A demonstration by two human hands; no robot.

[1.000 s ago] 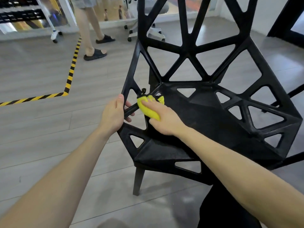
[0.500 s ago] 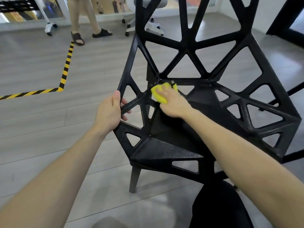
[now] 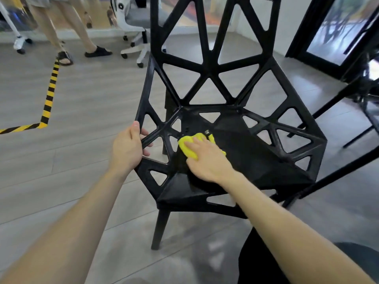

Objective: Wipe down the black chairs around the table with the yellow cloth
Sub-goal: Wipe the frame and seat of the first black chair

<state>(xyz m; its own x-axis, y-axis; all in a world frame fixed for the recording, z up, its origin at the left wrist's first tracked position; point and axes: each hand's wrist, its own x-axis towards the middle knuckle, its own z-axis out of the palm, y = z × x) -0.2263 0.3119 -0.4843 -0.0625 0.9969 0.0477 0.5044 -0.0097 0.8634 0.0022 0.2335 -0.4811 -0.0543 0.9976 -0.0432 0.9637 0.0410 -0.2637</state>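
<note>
A black chair (image 3: 256,152) with a lattice of triangular openings fills the middle of the head view, its seat facing me. My left hand (image 3: 128,148) grips the left edge of the chair frame, thumb on top and fingers curled under a strut. My right hand (image 3: 207,158) lies flat on the left part of the seat and presses the yellow cloth (image 3: 189,147) against it. The cloth is bunched, and most of it is hidden under my palm and fingers.
Another person's legs in black sandals (image 3: 82,54) stand at the back left, near a white office chair (image 3: 135,39). Yellow-and-black floor tape (image 3: 49,97) runs along the grey floor at left. More black furniture legs (image 3: 332,107) stand at right, before a dark-framed door (image 3: 328,37).
My right hand slid the cloth from the seat's back-left corner forward onto the seat surface. My left hand kept its grip on the frame. The person behind has stepped rightward.
</note>
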